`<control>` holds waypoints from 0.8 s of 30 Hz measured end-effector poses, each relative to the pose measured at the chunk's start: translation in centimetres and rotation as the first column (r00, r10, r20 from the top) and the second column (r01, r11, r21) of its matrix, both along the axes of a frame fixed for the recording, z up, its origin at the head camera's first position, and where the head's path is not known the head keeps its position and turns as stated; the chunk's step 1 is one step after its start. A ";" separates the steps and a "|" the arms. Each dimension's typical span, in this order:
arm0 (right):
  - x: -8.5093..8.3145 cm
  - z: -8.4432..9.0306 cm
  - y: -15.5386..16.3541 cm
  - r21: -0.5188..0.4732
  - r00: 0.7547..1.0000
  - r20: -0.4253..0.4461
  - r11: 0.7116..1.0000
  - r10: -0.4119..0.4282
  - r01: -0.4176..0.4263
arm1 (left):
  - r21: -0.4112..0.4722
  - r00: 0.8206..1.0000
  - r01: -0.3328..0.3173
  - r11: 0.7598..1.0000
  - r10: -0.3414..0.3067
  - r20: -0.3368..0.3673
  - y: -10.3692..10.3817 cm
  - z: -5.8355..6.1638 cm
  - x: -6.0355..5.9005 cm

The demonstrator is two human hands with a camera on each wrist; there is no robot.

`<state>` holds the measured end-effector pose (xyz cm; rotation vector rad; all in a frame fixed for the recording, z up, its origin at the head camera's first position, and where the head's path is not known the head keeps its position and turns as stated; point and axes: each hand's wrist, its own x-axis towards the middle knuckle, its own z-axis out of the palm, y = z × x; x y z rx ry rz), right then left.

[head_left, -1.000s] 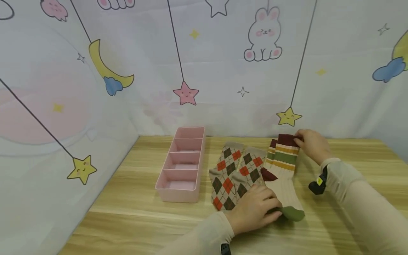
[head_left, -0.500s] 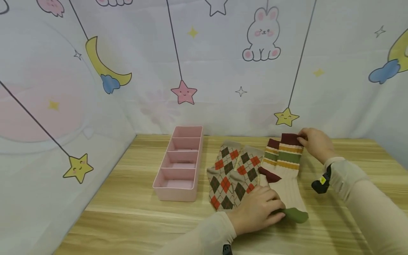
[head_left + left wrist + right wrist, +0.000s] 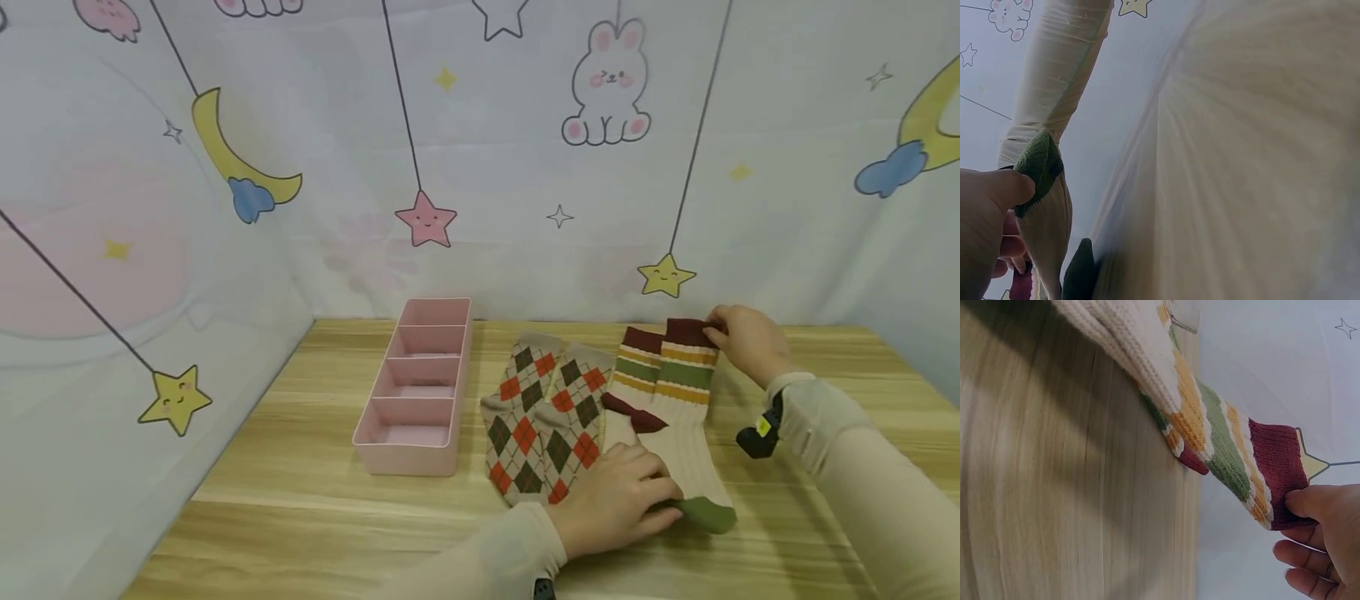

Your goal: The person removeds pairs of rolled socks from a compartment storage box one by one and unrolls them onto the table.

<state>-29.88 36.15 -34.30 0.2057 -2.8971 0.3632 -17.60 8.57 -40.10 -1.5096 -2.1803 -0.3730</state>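
Wooden bench (image 3: 315, 492), cartoon backdrop behind. Nearest: left hand (image 3: 615, 504) pinching green toe of striped sock (image 3: 686, 417). Beside: argyle socks (image 3: 543, 425), pink divider tray (image 3: 420, 387). Farthest: right hand (image 3: 750, 342) pinching maroon cuff. Sock likely soft, light, limp; best held at both ends.
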 end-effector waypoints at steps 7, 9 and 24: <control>0.4 -0.3 1.0 0.009 1.000 0.021 1.000 -0.019 0.019 | 0.014 0.997 0.010 1.000 -0.011 0.081 0.7 -0.2 0.2; 0.5 -0.5 1.3 0.016 0.999 0.024 1.000 -0.026 0.026 | 0.013 0.996 0.008 1.000 -0.009 0.093 1.0 -0.2 0.3; 0.5 -1.6 2.3 0.041 0.998 0.029 0.998 -0.048 0.047 | -0.058 1.000 0.003 0.998 -0.002 0.023 3.4 -0.3 1.4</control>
